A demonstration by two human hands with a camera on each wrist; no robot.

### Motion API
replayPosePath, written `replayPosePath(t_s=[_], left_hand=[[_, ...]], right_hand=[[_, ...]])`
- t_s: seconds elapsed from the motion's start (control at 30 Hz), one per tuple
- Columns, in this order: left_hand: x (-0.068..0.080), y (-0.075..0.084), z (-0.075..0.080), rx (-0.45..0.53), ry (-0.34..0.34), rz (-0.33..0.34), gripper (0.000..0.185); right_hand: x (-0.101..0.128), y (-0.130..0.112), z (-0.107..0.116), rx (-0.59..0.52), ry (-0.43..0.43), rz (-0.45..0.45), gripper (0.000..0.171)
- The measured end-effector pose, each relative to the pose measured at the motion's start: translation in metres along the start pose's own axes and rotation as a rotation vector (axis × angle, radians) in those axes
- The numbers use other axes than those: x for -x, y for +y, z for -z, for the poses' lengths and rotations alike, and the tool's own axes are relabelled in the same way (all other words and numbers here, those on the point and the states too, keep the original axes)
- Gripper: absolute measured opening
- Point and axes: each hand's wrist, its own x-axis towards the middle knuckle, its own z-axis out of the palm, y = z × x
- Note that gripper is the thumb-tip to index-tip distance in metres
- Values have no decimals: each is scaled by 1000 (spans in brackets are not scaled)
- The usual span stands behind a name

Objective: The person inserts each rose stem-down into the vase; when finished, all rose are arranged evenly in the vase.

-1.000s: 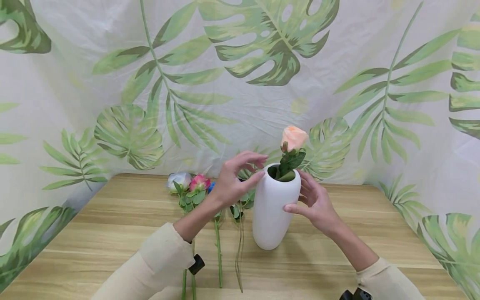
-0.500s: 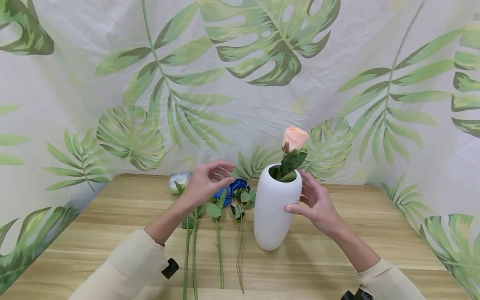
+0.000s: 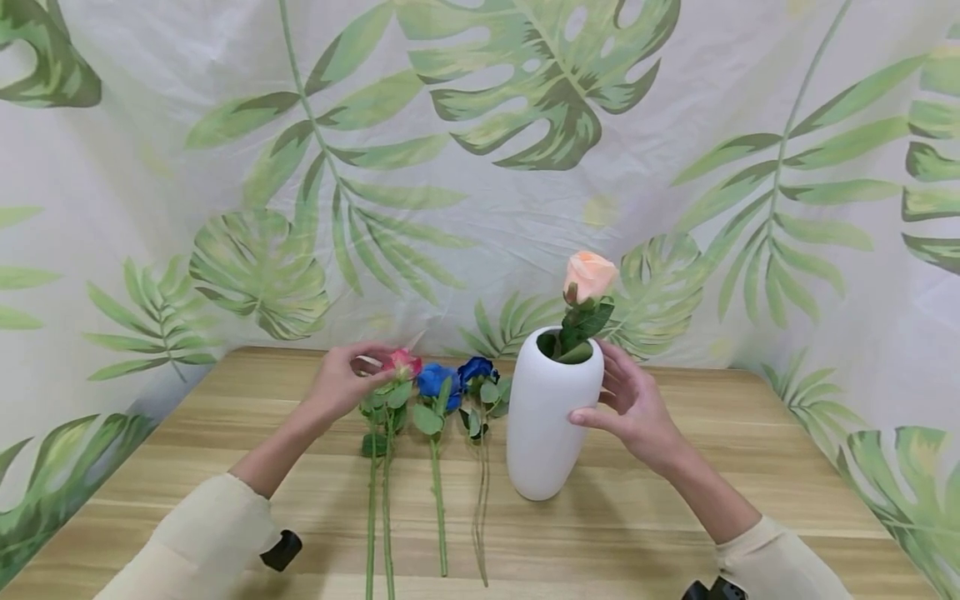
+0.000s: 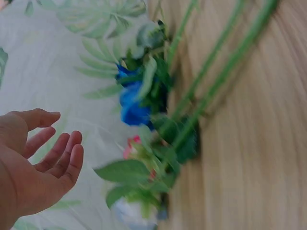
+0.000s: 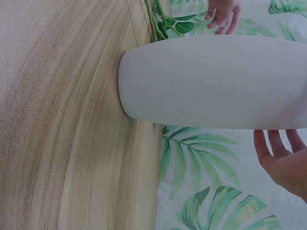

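A pale cloth (image 3: pixel 480 208) (printed with green leaves) hangs behind the right hand (image 3: pixel 639 415), a wood-grain tabletop (image 3: pixel 727 433) below that hand.

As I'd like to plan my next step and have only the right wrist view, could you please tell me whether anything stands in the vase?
Observer: Yes, the head view shows a peach flower in the vase.
Operator: Thank you; is the left hand holding a flower?
Observer: No, the left wrist view shows a gap between the left hand and the pink flower.
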Motion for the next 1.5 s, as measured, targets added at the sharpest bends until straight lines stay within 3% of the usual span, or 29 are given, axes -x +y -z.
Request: replayPosePath(t_s=[0.4,0.8,1.03,1.17,1.37,1.5], left_hand=[[10,-34,11,-60,26,107,33],[18,-43,19,-155,116,99,26],[17,-53,14,-72,52,162,29],[15,-58,7,-23,32,208,46],[9,-62,-3,-77,53,253,84],[6,-62,-8,-91,61,265,95]], right_hand=[[0,-1,-1,6,3,-2,82],[0,-1,-2,13,4,-7,82],[0,-1,-2,5,6,-9,83],[-1,-1,-1,3,4,-10,83],[0,-1,-1,9,1,-10,83],[0,-1,-1,12,-1,-7,82]])
